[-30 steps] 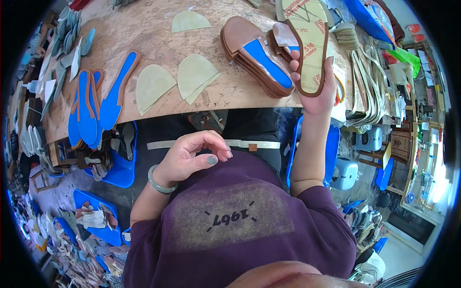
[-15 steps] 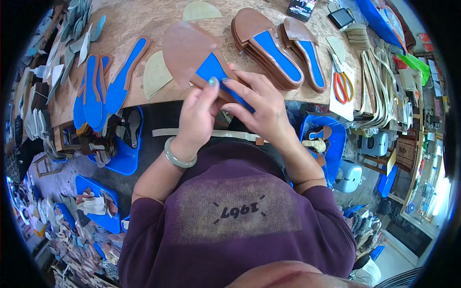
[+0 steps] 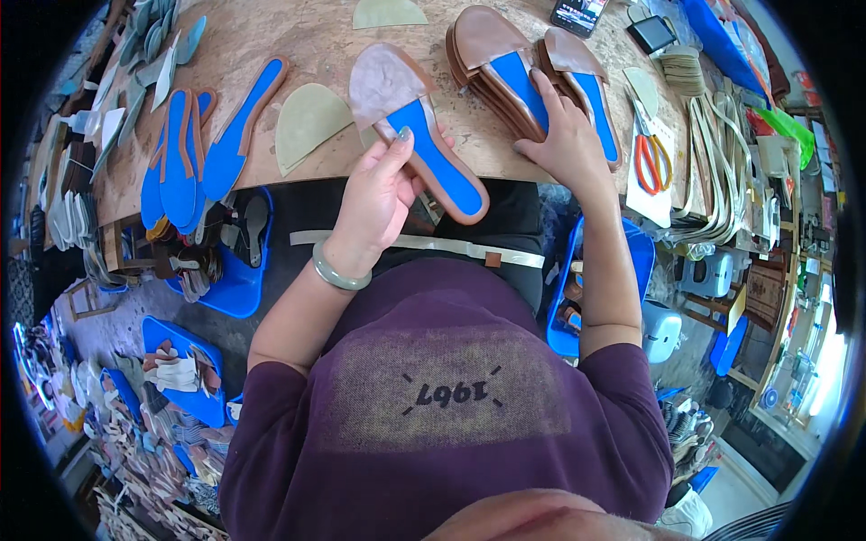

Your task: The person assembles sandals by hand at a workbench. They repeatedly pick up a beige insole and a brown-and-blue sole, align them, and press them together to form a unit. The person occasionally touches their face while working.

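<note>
My left hand (image 3: 381, 194) pinches a brown-edged insole (image 3: 446, 171) by its side, thumb on top. The insole has a blue middle strip and a wide brown toe piece; its heel end hangs over the table edge. Over to the right, my right hand (image 3: 575, 144) rests on a stack of similar insoles (image 3: 492, 43), fingers along the blue strip and thumb apart from them at the stack's near side. Just right of that hand lies a second pile of insoles (image 3: 577, 52). A pale half-round piece (image 3: 313, 126) lies left of the held insole.
Blue insoles with brown edging (image 3: 244, 135) overhang the table's left front. Orange-handled scissors (image 3: 648, 162) lie at the right near hanging pale strips (image 3: 713, 162). A phone (image 3: 577, 15) lies at the back. Blue bins (image 3: 239, 293) stand below the wooden table (image 3: 271, 32).
My right hand has let go of the held insole and moved right onto the stack. The left hand still holds the insole, whose toe has shifted right and whose blue strip now shows more fully.
</note>
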Available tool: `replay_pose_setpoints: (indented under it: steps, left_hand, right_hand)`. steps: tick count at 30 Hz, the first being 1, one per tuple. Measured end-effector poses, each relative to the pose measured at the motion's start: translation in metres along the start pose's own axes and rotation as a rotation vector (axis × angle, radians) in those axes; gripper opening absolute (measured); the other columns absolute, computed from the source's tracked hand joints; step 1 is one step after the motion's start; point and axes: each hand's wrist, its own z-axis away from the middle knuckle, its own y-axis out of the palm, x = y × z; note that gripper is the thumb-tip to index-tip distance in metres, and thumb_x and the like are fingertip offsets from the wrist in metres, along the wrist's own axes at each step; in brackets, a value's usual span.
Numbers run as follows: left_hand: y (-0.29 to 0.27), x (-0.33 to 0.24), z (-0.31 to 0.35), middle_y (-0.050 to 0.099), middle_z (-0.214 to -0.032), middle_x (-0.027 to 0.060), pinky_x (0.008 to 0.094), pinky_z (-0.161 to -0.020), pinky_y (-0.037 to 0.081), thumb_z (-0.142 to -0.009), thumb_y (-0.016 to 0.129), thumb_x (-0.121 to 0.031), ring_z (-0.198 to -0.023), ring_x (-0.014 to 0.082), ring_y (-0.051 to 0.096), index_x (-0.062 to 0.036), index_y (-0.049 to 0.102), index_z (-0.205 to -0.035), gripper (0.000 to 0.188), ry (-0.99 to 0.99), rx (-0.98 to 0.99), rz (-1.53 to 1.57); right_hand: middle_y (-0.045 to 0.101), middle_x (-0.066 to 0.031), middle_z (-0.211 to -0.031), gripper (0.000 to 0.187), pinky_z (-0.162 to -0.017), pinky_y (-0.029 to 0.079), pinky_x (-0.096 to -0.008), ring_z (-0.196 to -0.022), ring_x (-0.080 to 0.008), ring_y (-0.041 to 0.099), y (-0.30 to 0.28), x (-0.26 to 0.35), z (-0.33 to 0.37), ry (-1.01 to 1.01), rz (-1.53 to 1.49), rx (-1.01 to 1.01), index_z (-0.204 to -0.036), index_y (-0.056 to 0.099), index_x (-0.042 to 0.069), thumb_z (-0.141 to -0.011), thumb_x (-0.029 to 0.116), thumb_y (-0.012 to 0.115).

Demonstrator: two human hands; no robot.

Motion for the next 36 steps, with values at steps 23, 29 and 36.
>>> replay_pose_setpoints:
  steps: [23, 29, 36]
  left_hand:
    - [0.048, 0.048, -0.077, 0.053, -0.126, 0.0124, 0.0418, -0.102, 0.043, -0.096, 0.042, -0.004, -0.117, 0.0237, 0.053, -0.0016, 0.044, -0.129, 0.034, 0.037, -0.095, 0.021]
    - [0.028, 0.038, -0.052, 0.053, -0.128, 0.0136, 0.0413, -0.105, 0.041, -0.095, 0.042, -0.001, -0.12, 0.0252, 0.052, 0.0001, 0.041, -0.132, 0.037, 0.234, -0.157, -0.024]
    - [0.008, 0.001, -0.005, 0.054, -0.128, 0.0118, 0.0388, -0.102, 0.044, -0.098, 0.044, -0.005, -0.116, 0.0202, 0.055, -0.0013, 0.037, -0.136, 0.039, 0.289, -0.076, -0.052]
  right_hand:
    - [0.055, -0.0217, -0.125, 0.091, -0.101, 0.042, -0.0412, -0.117, -0.0359, 0.053, 0.02, -0.02, 0.01, 0.023, -0.352, -0.313, -0.145, 0.035, 0.009, -0.066, 0.019, 0.08]
    - [0.055, -0.0244, -0.125, 0.085, -0.1, 0.042, -0.0415, -0.118, -0.0387, 0.053, 0.018, -0.013, 0.009, 0.005, -0.276, -0.254, -0.143, 0.038, 0.008, -0.072, 0.034, 0.078]
    - [0.06, -0.0249, -0.121, 0.08, -0.098, 0.044, -0.0373, -0.115, -0.0334, 0.059, 0.011, -0.042, -0.015, 0.106, -0.406, -0.051, -0.135, 0.049, 0.001, -0.08, 0.055, 0.069]
